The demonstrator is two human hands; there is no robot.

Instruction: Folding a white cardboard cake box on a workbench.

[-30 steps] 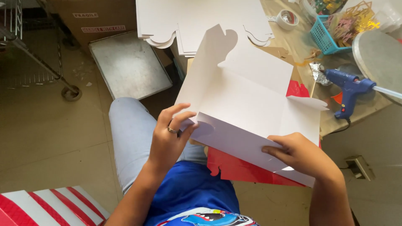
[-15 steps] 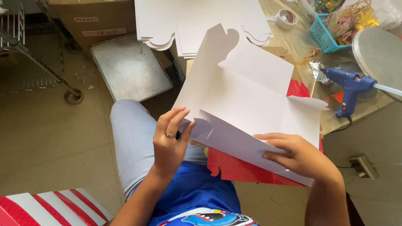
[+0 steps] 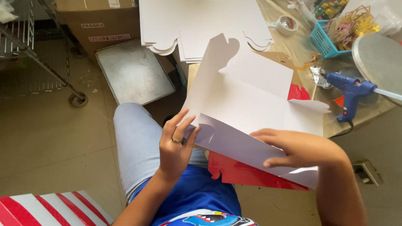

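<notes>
A large white die-cut cardboard sheet (image 3: 247,100) with fold lines and a curved tab lies over my lap and the table edge. My left hand (image 3: 176,146), with a ring on one finger, grips the sheet's near left corner flap. My right hand (image 3: 299,148) presses flat on the sheet's near right edge, thumb under it. A red card sheet (image 3: 243,173) lies under the white one, showing below its front edge and beside the right flap.
A stack of white die-cut sheets (image 3: 201,21) lies at the table's far side. A blue glue gun (image 3: 347,92), blue basket (image 3: 324,39), tape roll (image 3: 285,24) and round silver board (image 3: 377,60) sit on the right. A metal tray (image 3: 134,71), cardboard box (image 3: 98,21) and wire rack (image 3: 33,50) stand on the floor at left.
My right hand has slid left along the sheet's near edge. My left hand's fingers have shifted slightly on the corner flap. The sheet stays in place.
</notes>
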